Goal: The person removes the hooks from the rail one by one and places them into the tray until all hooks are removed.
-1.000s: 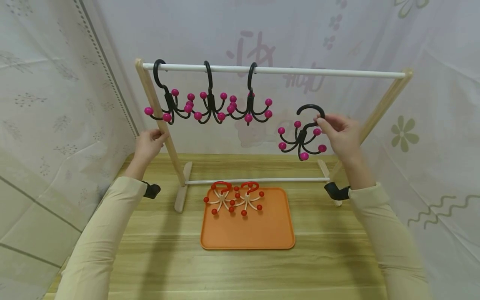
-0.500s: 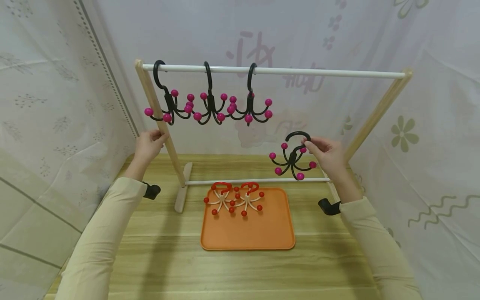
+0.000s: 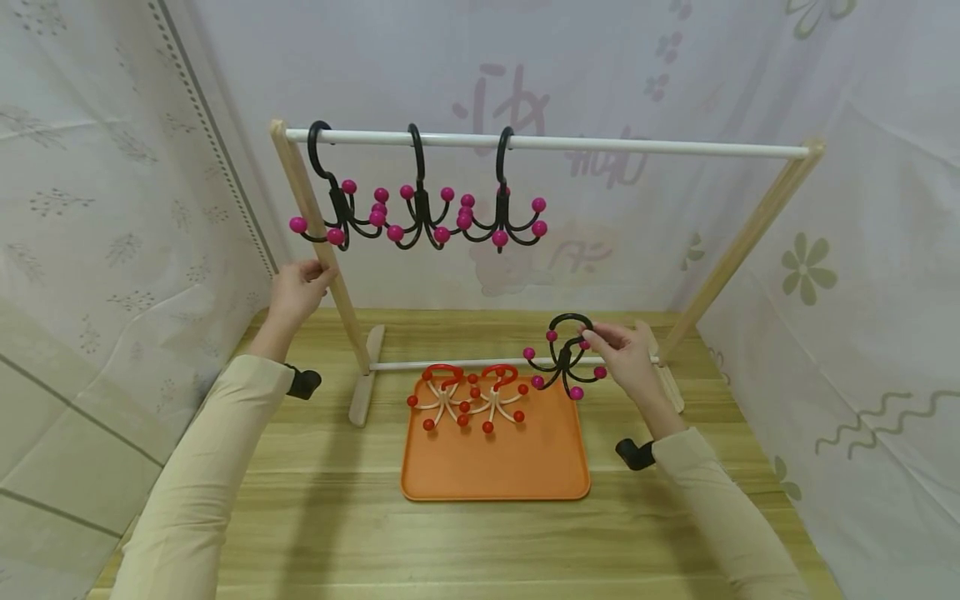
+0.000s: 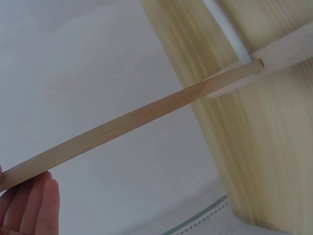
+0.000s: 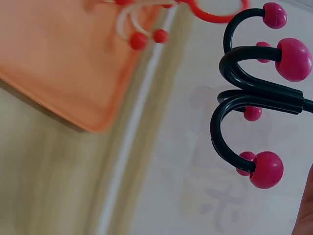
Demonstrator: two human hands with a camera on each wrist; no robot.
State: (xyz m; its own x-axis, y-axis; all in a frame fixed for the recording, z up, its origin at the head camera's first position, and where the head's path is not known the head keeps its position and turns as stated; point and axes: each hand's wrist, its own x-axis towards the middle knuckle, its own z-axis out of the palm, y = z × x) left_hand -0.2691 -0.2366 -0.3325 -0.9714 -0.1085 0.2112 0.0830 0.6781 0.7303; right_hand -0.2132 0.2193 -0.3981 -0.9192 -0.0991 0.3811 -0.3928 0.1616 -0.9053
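Observation:
My right hand point(image 3: 621, 354) pinches the hook of a black multi-arm hanger point(image 3: 565, 360) with pink balls, held in the air by the back right corner of the orange tray point(image 3: 495, 487). The right wrist view shows this black hanger's curved arms point(image 5: 274, 95) close up. My left hand point(image 3: 298, 287) grips the left wooden post point(image 3: 341, 292) of the rack; in the left wrist view, fingers point(image 4: 46, 205) lie against the post. Two red-hooked hangers with cream arms, a left one point(image 3: 442, 400) and a right one point(image 3: 495, 404), lie on the tray.
Three black hangers, a left one point(image 3: 341, 208), a middle one point(image 3: 422, 204) and a right one point(image 3: 502, 208), hang from the left half of the white rail point(image 3: 652, 147). A lower white bar point(image 3: 405, 365) runs behind the tray. Patterned cloth point(image 3: 862, 250) encloses the wooden table point(image 3: 465, 550).
My right hand has lowered the black hanger and brought it left, from beneath the rail to near the tray. My left hand stays at the post.

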